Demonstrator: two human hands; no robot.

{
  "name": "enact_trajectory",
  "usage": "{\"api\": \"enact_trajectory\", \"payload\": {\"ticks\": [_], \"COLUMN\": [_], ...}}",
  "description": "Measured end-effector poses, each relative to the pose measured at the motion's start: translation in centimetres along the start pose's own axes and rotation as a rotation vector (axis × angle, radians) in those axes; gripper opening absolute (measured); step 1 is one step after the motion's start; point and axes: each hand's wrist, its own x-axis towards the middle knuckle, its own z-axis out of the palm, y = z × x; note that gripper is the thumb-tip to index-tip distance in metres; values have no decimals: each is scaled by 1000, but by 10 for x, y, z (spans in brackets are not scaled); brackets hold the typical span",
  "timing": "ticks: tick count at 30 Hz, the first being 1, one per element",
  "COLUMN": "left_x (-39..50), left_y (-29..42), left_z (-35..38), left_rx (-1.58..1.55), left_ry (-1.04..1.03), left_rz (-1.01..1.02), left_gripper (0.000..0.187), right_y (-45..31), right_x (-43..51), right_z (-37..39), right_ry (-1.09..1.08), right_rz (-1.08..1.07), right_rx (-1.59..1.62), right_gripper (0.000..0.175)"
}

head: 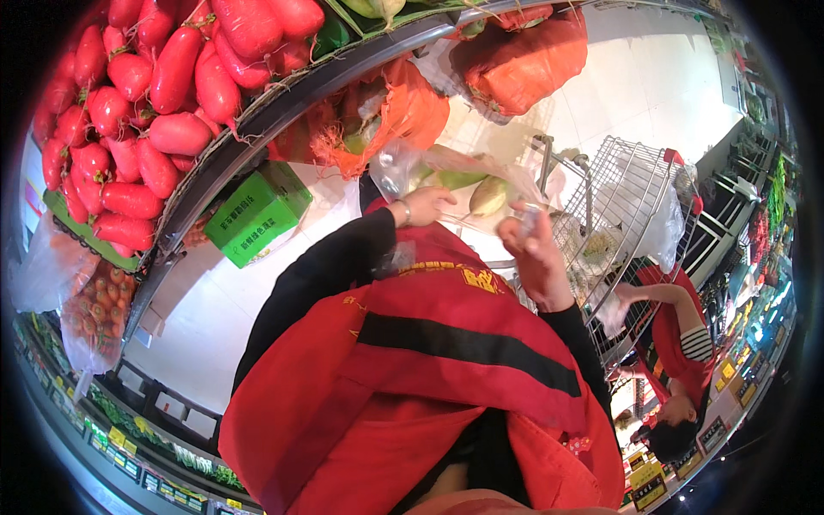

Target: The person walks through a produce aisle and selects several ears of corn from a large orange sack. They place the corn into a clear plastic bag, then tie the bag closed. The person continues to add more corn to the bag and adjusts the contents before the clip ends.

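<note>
My left hand (pixel 428 205), with a bracelet at the wrist, is in front of my red apron (pixel 444 257). Its fingers reach towards pale green vegetables; whether they grip anything is not clear. One of these, a pale green oblong vegetable (pixel 488 196), lies just past the fingertips, and a clear plastic bag (pixel 394 168) bunches up beside it. My right hand (pixel 534 257) is raised next to the shopping cart. Between its fingertips is a small shiny piece of clear plastic (pixel 530 220), slightly blurred.
Red radishes (pixel 129 154) fill the metal-edged display at left. Below it stands a green carton (pixel 257 212). Orange mesh sacks (pixel 524 61) rest on the floor ahead. At right, a wire shopping cart (pixel 634 187) holds bagged vegetables, with a co-worker (pixel 669 328) beside it.
</note>
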Motion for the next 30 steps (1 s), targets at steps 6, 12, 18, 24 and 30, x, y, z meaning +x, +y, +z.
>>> {"api": "enact_trajectory", "payload": {"ticks": [6, 12, 18, 24, 30], "left_x": [23, 120, 130, 62, -48], "left_y": [-77, -213, -201, -103, 24], "left_z": [-139, -185, -168, -188, -217], "left_rx": [58, 715, 379, -139, 83], "left_ry": [934, 148, 395, 393, 250], "left_rz": [-299, -941, -996, -923, -787], "left_gripper": [8, 58, 53, 50, 47], "right_y": [20, 41, 41, 37, 33], "right_x": [5, 21, 21, 24, 27], "right_z": [-16, -22, -24, -28, -31], "right_ry": [48, 258, 307, 276, 162], "right_rz": [198, 119, 70, 60, 75], "right_rx": [452, 511, 546, 531, 489], "right_gripper": [32, 25, 24, 26, 29]}}
